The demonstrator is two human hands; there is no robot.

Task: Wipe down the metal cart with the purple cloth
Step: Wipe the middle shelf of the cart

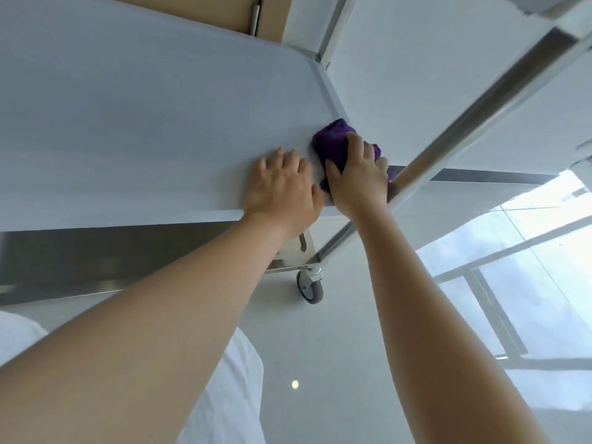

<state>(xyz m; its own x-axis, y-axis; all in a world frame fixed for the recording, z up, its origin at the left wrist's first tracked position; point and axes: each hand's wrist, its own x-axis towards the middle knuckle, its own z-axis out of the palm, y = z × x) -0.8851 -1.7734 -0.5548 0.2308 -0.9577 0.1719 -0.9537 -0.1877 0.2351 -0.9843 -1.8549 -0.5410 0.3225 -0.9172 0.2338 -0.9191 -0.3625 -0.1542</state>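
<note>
Purple cloth [333, 145] under right hand [358, 177], on cart [144, 123].

left hand [282, 184]: flat, fingers spread | right hand [358, 174]: fingers curled, gripping | both arms extended

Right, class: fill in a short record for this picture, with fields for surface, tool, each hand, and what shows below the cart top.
surface: top shelf of the metal cart, pale and flat
tool: purple cloth, bunched near the shelf's right corner
right hand: grips the cloth and presses it on the shelf
left hand: flat on the shelf beside the cloth, fingers straight
below: lower shelf corner and one caster wheel on a glossy floor
</note>
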